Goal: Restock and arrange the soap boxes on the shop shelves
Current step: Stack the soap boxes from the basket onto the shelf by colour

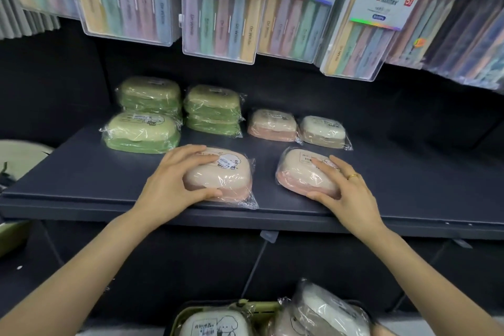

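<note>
Two bare arms are reaching up to a dark shelf — the widest thing in view; above it, clear hanging packs of pastel sticks are dangling in a row. Wrapped green soap boxes are sitting at the shelf's back left, two stacks behind one single box; a small pink box and a beige box are lying side by side at centre back. At the front edge, the left hand is curling its fingers over and thumb under a pink-based soap box; the right hand — a gold ring on one finger — is gripping a second pink soap box likewise. Below, a green basket is holding more wrapped boxes.
</note>
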